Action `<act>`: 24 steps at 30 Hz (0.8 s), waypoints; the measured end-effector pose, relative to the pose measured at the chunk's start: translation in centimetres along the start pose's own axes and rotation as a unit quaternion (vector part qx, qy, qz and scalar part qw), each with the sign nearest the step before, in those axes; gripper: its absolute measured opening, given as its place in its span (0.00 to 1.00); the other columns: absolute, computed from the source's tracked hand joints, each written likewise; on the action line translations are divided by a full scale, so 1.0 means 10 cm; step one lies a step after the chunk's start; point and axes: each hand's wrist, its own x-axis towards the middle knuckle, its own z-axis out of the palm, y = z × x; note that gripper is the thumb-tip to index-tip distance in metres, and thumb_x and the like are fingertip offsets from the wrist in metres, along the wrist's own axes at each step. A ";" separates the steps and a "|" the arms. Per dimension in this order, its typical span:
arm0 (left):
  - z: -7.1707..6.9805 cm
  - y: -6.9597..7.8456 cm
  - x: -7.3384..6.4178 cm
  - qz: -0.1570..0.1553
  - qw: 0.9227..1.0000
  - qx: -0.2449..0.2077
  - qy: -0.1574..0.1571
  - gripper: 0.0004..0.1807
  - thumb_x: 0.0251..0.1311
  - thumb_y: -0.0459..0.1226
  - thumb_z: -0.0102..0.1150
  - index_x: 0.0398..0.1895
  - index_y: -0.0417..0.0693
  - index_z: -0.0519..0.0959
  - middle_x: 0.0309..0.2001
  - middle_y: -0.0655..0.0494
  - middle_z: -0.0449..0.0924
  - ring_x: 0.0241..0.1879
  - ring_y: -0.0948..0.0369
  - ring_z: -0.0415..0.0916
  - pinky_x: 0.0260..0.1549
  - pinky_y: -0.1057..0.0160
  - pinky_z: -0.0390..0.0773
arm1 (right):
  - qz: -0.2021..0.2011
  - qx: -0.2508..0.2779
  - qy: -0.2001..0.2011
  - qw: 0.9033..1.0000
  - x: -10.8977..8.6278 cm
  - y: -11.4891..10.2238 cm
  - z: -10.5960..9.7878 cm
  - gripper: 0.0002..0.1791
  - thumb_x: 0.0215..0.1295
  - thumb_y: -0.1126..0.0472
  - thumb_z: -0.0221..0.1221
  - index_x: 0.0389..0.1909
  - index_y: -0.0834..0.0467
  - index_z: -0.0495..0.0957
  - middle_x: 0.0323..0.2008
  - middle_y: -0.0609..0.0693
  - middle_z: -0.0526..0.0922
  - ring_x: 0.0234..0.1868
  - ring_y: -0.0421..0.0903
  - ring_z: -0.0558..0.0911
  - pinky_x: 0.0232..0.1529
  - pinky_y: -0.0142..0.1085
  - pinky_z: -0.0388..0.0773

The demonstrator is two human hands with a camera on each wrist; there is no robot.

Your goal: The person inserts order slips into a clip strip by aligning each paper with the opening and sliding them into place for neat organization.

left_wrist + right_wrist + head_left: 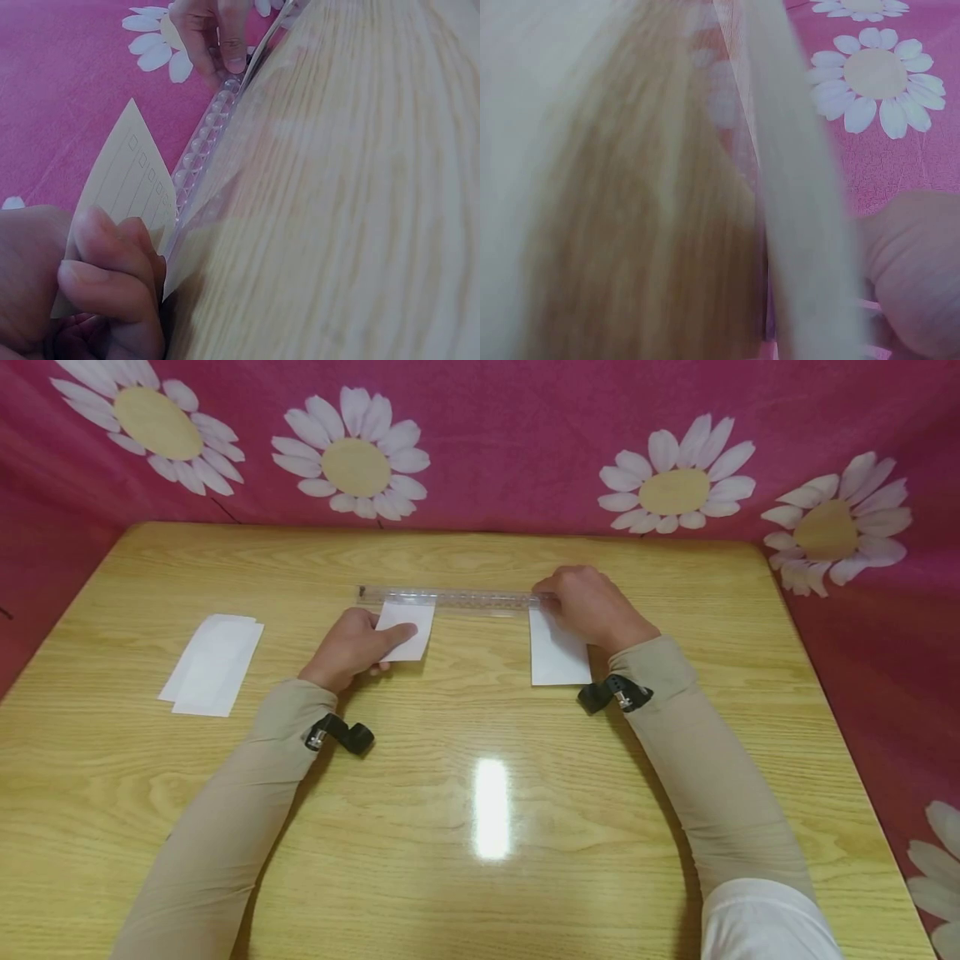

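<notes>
1. The clear strip [480, 600] is looking like smooth, see-through plastic, its row of rounded bumps giving off glossy highlights.
2. The left card [410, 614] and the right card [558, 656] are appearing as smooth, matt paper.
3. The paper stack [213, 667] is showing the same matt paper finish.
4. The table [480, 710] is displaying wood grain under a smooth, glossy surface that is reflecting a bright patch.
5. The backdrop [510, 452] is looking like matt printed cloth.
6. The beige left sleeve [217, 827] and beige right sleeve [697, 743] are appearing as matt, finely wrinkling cloth.
</notes>
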 end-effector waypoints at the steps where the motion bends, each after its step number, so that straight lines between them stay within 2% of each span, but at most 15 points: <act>1: 0.00 0.00 0.00 0.000 1.000 0.000 0.000 0.21 0.70 0.52 0.62 0.33 0.43 0.76 0.14 0.63 0.70 0.14 0.68 0.67 0.17 0.70 0.69 | 0.000 0.000 0.000 1.000 0.00 0.00 0.00 0.16 0.76 0.66 0.55 0.58 0.59 0.84 0.53 0.62 0.87 0.57 0.59 0.84 0.63 0.52 0.79; 10: 0.04 0.00 0.03 0.001 1.000 -0.002 0.003 0.21 0.70 0.52 0.62 0.38 0.41 0.78 0.17 0.63 0.72 0.14 0.68 0.67 0.17 0.70 0.69 | -0.001 0.003 0.000 1.000 0.00 0.00 0.00 0.16 0.76 0.66 0.55 0.58 0.59 0.84 0.53 0.62 0.87 0.57 0.60 0.84 0.63 0.53 0.78; 24: 0.08 0.04 0.03 -0.002 1.000 0.014 0.006 0.21 0.70 0.52 0.62 0.35 0.42 0.77 0.17 0.62 0.71 0.14 0.67 0.67 0.17 0.70 0.69 | 0.009 0.009 -0.007 1.000 0.00 0.00 0.00 0.17 0.76 0.65 0.55 0.60 0.58 0.83 0.55 0.61 0.87 0.57 0.58 0.84 0.63 0.51 0.79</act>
